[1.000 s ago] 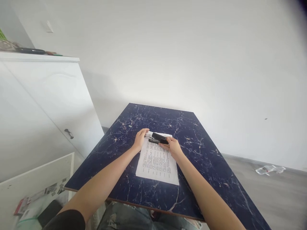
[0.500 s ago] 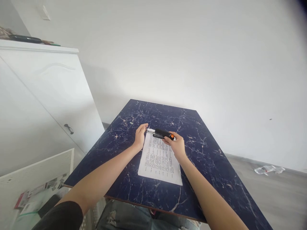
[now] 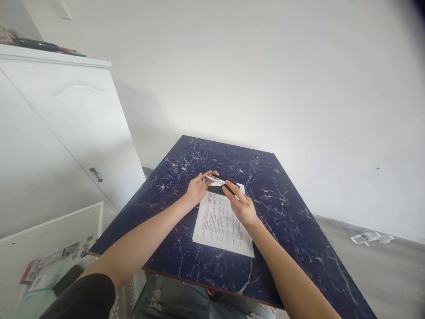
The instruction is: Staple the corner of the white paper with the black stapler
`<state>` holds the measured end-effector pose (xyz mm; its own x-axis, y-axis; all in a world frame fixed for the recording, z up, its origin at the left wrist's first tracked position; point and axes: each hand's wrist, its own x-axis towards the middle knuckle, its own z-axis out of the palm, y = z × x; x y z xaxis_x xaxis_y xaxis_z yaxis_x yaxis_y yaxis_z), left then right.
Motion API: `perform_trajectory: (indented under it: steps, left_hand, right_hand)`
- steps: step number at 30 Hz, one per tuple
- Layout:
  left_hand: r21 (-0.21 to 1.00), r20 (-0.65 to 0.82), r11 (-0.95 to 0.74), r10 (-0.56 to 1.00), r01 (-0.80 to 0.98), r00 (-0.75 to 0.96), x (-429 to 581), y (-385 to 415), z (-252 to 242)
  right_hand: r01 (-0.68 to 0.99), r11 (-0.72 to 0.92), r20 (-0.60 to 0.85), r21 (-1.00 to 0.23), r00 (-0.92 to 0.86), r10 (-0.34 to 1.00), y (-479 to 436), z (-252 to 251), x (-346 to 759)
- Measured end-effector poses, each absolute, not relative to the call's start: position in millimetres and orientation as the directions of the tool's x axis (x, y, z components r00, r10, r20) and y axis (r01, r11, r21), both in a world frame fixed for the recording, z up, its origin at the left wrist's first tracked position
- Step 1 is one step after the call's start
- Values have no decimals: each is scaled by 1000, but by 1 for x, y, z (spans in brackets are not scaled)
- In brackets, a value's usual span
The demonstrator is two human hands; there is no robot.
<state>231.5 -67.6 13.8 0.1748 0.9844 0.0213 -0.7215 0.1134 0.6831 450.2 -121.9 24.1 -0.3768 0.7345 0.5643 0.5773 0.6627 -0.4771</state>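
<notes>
A black stapler [image 3: 216, 189] with a silver rail is held above the top of the printed paper [image 3: 223, 226]. Its upper and lower parts are spread apart, so the metal rail shows between them. My right hand [image 3: 245, 208] grips its right end, thumb and fingers closed on it. At the other end my left hand [image 3: 196, 190] has its fingers round the tip of the stapler, partly behind it. The paper lies flat on the dark blue marbled table [image 3: 172, 252], its upper edge partly covered by the stapler and hands.
A small pale piece [image 3: 183, 168] lies on the table, up and left of my hands. On the left stand a white cabinet [image 3: 66, 124] and a white-edged bin [image 3: 101, 221] holding packages. A clear plastic wrapper [image 3: 372, 238] is on the floor at right.
The stapler has been turned and its parts now stand apart, with the rail exposed. My left hand has moved right, from beside the paper's edge onto the stapler's tip.
</notes>
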Motion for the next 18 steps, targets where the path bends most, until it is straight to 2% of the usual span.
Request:
perform_trajectory:
  steps: [3, 5, 6, 8, 10, 13, 18]
  left_hand:
    - [708, 7, 37, 998, -706, 59, 232, -63, 12]
    - [744, 29, -65, 997, -666, -66, 233, -63, 12]
    - [771, 54, -135, 988, -622, -148, 233, -65, 13]
    - [830, 154, -293, 938, -475, -310, 234, -72, 18]
    - [856, 305, -425, 875, -293, -377, 237, -84, 25]
    - [854, 465, -507, 845, -120, -264, 243, -104, 35]
    - [816, 554, -565, 825, 119, 116, 247, -120, 34]
  right_hand:
    - [574, 617, 630, -539, -211, 747, -121, 30, 445]
    - [516, 554, 645, -653, -4, 764, -119, 34, 443]
    - [448, 507, 605, -736, 101, 790, -116, 36, 442]
    - [229, 373, 425, -899, 254, 869, -111, 38, 444]
    - [-8, 220, 210, -975, 270, 940, -105, 37, 447]
    - [-182, 57, 29, -982, 154, 988, -101, 33, 449]
    - [-210, -52, -44, -976, -42, 998, -105, 29, 439]
